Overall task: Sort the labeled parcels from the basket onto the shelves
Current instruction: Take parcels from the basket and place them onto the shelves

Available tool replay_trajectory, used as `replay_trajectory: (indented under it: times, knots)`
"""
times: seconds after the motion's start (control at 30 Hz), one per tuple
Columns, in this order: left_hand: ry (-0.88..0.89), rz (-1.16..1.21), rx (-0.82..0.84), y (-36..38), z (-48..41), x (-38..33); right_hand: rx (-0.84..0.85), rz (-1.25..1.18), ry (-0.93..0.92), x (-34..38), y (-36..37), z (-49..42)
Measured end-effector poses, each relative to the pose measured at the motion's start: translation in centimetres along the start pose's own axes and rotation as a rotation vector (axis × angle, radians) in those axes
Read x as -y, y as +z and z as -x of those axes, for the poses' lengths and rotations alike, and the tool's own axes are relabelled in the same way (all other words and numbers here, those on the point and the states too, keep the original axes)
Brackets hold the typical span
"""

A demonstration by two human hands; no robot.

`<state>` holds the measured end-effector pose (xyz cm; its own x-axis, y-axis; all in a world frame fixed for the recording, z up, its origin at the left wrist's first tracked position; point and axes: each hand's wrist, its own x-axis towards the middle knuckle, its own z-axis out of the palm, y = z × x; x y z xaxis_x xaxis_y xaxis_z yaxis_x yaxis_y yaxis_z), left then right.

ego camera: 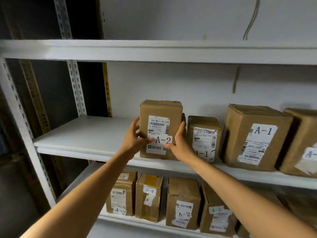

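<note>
We see both hands raised to the middle shelf (82,134), a white painted board, and between them an upright brown cardboard parcel (160,114) whose front carries a shipping label and a white sticker reading A-2. The left hand (134,136) grips the parcel's left edge, its thumb curled onto the front beside the sticker. The right hand (180,143) clasps the right edge, fingers wrapped behind and thumb on the front. The parcel's lower edge sits at the shelf's front lip, and we cannot tell whether it bears on the board or hangs just above it. Just beyond the right hand stands a smaller box marked A-1 (204,138), close beside the held parcel. Further right are a larger A-1 box (257,134) and another carton (301,143) cut by the frame edge. Left of the left hand the white board runs to a perforated steel upright (75,88). Above the hands runs an upper shelf (154,52), also white, and behind both is a pale wall (171,83) with a thin cable (252,18) hanging down it. Below the forearms, the lower shelf (109,219) holds a row of upright cardboard boxes (183,203), several marked A-2. Past the upright, beyond the left hand, the room is dark.
</note>
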<state>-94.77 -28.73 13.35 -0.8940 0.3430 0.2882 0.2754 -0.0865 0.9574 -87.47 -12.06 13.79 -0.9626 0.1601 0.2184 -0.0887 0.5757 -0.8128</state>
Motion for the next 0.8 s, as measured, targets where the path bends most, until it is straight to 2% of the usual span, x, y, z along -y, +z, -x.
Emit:
replay_trajectory:
  times: [0.23,0.4,0.63,0.73,0.8]
  knots:
    - [0.074,-0.037,0.067,-0.3,-0.7,1.2,-0.115,-0.022,0.056,-0.5,1.0,0.2]
    - [0.058,-0.076,0.02,0.5,-0.8,1.3,-0.15,0.003,0.047,-0.1,1.2,0.6]
    - [-0.072,-0.426,-0.032,1.2,0.6,-1.6,-0.246,0.361,-0.105,-0.5,1.0,2.4]
    - [-0.161,-0.568,-0.059,1.8,1.7,-2.6,-0.335,0.403,-0.273,0.2,0.5,3.4]
    - [-0.16,-0.747,-0.135,2.0,2.7,-3.3,-0.335,0.464,-0.418,0.0,0.2,3.6]
